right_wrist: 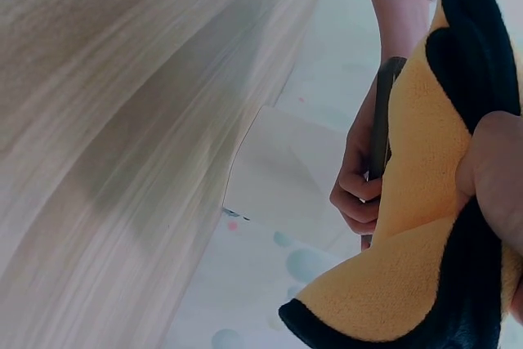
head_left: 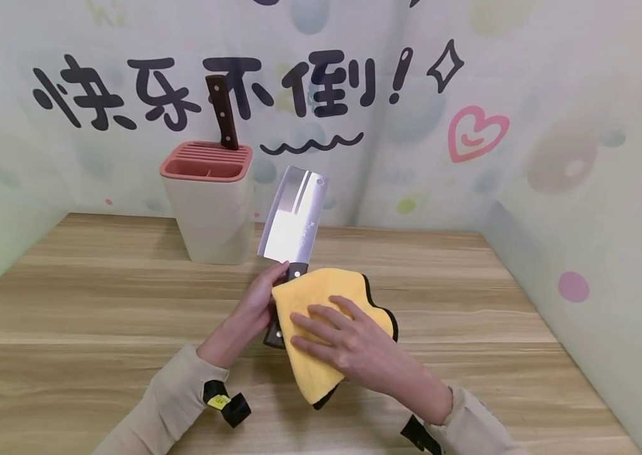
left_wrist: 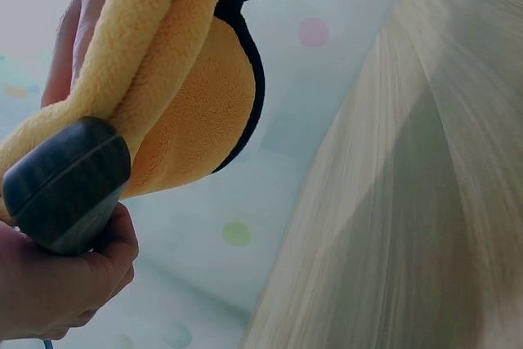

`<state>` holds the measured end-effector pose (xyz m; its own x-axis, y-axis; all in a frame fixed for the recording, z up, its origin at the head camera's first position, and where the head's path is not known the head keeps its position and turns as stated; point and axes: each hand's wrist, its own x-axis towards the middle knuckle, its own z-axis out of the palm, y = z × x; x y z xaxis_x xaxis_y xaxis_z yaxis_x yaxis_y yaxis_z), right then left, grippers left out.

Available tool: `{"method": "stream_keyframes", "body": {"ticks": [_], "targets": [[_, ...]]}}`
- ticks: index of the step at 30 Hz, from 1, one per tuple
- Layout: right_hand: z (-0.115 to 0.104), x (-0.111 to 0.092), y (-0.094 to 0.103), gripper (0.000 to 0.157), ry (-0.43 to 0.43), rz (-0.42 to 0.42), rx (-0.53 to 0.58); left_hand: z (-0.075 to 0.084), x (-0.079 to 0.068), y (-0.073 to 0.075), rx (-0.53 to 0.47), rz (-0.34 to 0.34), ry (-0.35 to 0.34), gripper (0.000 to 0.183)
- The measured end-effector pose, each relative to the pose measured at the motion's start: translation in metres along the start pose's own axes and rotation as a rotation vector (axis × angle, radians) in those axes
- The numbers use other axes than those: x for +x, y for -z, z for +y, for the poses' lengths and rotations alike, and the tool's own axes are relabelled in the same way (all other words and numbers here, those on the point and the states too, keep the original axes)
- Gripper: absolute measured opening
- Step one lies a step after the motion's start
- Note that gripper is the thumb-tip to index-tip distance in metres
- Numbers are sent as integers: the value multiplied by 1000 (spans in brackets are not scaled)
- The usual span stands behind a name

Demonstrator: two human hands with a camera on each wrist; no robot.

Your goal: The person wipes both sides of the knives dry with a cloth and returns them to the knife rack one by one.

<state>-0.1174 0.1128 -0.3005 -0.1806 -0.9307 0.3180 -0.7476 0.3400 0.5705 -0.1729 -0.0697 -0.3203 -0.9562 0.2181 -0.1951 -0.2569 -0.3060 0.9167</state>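
My left hand (head_left: 253, 306) grips the dark handle (head_left: 275, 335) of a cleaver, its fingers curled round it in the left wrist view. The broad shiny blade (head_left: 295, 215) points up and away, toward the back wall. A yellow cloth (head_left: 321, 287) with black edging lies over part of the handle. My right hand (head_left: 349, 341) holds this cloth against the handle, fingers spread over its face. In the right wrist view, the right thumb (right_wrist: 494, 169) bends over the cloth's black edge. The handle's butt end (left_wrist: 69, 185) sticks out below the cloth in the left wrist view.
A white knife block (head_left: 213, 218) with a red slotted top stands at the back left of the wooden table (head_left: 99, 297). One knife with a dark riveted handle (head_left: 222, 114) stands upright in it. Behind hangs a printed cloth backdrop (head_left: 400, 170) with lettering.
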Motion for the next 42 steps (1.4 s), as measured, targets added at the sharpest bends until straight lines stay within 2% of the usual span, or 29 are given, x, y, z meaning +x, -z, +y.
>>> {"method": "stream_keyframes", "body": {"ticks": [6,12,26,42], "targets": [[1,2,-3,43,-26,26,3,-1,0,0,-19,-27,-17,32],[3,3,-2,50,-46,6,14,0,-2,-1,-47,-56,-15,29],[11,5,-4,43,-104,18,33,-1,-1,-4,-42,-41,-45,32],[18,7,-7,51,-197,30,29,-1,-3,-4,-25,-114,-62,36]]}}
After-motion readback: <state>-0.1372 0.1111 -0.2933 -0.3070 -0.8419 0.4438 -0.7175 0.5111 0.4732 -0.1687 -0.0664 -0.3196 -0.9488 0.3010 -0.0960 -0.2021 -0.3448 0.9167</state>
